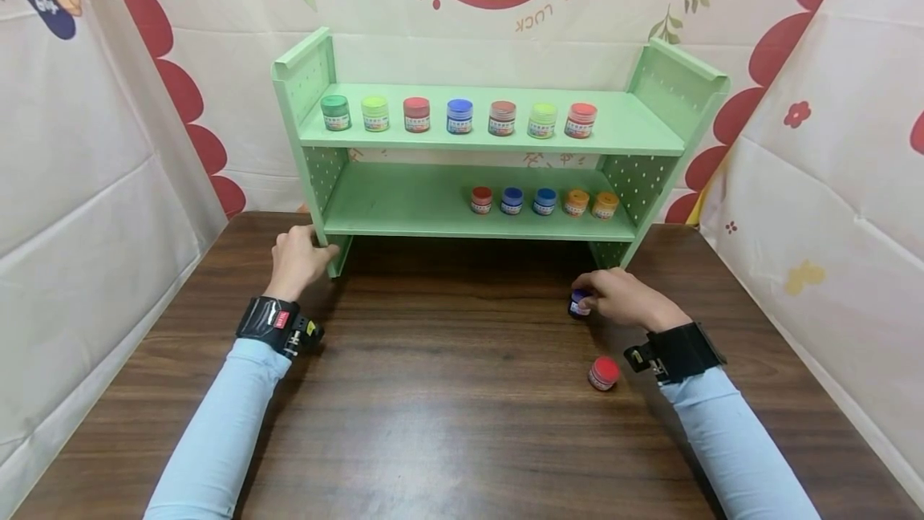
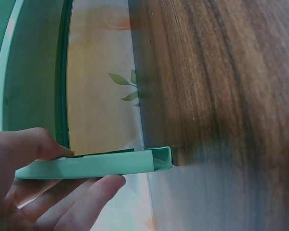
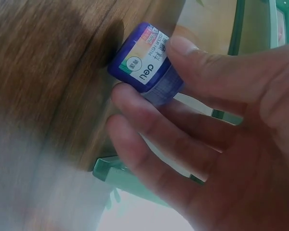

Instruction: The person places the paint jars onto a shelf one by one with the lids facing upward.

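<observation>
My left hand (image 1: 297, 263) grips the lower left leg of a green two-tier shelf (image 1: 404, 196); in the left wrist view the thumb is on one side of the green side panel (image 2: 91, 164) and the fingers on the other. Near the shelf's right leg, my right hand (image 1: 626, 297) pinches a small purple paint jar (image 3: 143, 60) between thumb and fingers, low over the table. Its label reads "deli". A red-lidded paint jar (image 1: 603, 373) is on the table, nearer to me than the right hand.
Several paint jars with green, red, blue and brownish lids, among them a blue one (image 1: 459, 116), line the upper tier. On the right part of the lower tier are red, blue and orange jars, such as an orange one (image 1: 605, 205). Printed cloth (image 1: 101, 183) encloses the wooden table (image 1: 419, 392).
</observation>
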The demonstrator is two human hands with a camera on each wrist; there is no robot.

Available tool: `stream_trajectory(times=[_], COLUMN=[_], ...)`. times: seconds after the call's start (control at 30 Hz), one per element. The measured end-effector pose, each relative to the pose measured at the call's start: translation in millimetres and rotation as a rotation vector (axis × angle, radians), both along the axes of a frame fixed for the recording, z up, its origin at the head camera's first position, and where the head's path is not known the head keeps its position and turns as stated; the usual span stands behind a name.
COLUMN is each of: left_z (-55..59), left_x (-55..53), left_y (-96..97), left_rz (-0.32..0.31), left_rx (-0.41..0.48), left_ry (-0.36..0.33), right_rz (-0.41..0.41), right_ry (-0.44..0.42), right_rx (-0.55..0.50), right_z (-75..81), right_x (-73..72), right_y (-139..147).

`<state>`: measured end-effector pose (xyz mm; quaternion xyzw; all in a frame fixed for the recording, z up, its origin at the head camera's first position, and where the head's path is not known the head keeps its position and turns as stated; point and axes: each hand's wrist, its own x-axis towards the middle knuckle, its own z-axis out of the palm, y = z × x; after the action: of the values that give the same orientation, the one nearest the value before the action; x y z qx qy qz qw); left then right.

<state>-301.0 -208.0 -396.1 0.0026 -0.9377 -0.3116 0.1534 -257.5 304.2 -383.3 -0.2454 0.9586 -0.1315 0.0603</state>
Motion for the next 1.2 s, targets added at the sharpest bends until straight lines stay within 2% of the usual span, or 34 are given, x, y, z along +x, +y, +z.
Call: stream_trajectory(times=[0.3,0.5,0.6,0.73,1.0,1.2], left_z=[0.2,1.7,3.2,4.0,1.2,-3.5], left_x=[0.4,0.1,-0.9,-0.5,-1.5,-2.4], left_y=[-4.0,-5.5,-3.7,-3.3,-3.0,-1.9], left_rz=[0.001,0.003,-0.010,-0.007,-0.001,0.000], left_rx=[-0.003,-0.008,-0.014,-0.010,-0.008,-0.005], left_ry=[-0.009,0.016,0.026,0.021,0.004,0.002], right_rz=[0.040,0.046,0.046,0.088,0.211,0.233], right_ry=[0.043,0.048,0.055,0.065,0.187,0.187], right_rx=[-0.009,-0.067,-0.087,-0.099,-0.056,-0.022], right_z=[-2.4,9.0,20.4,40.5,87.1,108.0], right_x=[-4.2,-4.9,-4.4,-9.4,-29.7,-50.9], right_y=[-3,-11,-16,-34,-89,-135])
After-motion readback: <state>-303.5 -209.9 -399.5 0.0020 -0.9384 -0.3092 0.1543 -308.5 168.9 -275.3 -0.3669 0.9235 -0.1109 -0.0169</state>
